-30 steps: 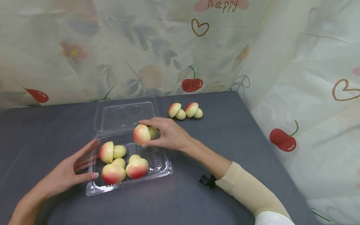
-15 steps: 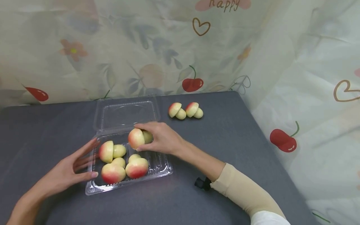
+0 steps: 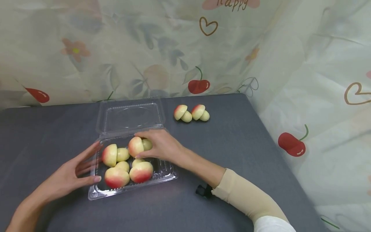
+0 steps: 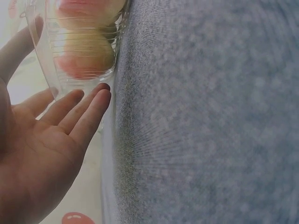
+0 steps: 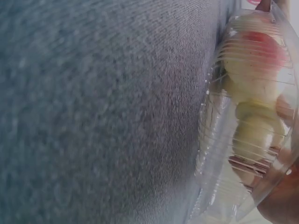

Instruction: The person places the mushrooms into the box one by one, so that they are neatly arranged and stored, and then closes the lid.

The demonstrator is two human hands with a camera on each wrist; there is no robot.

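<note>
My right hand [image 3: 165, 145] pinches a mushroom-shaped piece [image 3: 135, 146] between thumb and fingers. Its cap is pale yellow with a red blush and points left. It sits low in the back right part of a clear plastic clamshell box [image 3: 94, 195]. Inside that box lie a back left mushroom [image 3: 110, 156], a front left mushroom [image 3: 117, 177] and a front right mushroom [image 3: 141, 171]. My left hand [image 3: 66, 175] is at the box's left side, fingers extended along the wall and thumb at the front left. In the right wrist view the ribbed wall [image 5: 219, 126] partly veils the contents.
The box's lid [image 3: 130, 116] lies folded back on the grey table [image 3: 232, 141]. Two more mushroom pieces, a left one [image 3: 182, 113] and a right one [image 3: 200, 113], lie behind and to the right. A printed curtain [image 3: 121, 48] hangs at the back and right.
My right hand has moved left and slightly toward me, lowering the held mushroom into the back right of the box. The left hand stays at the box's side.
</note>
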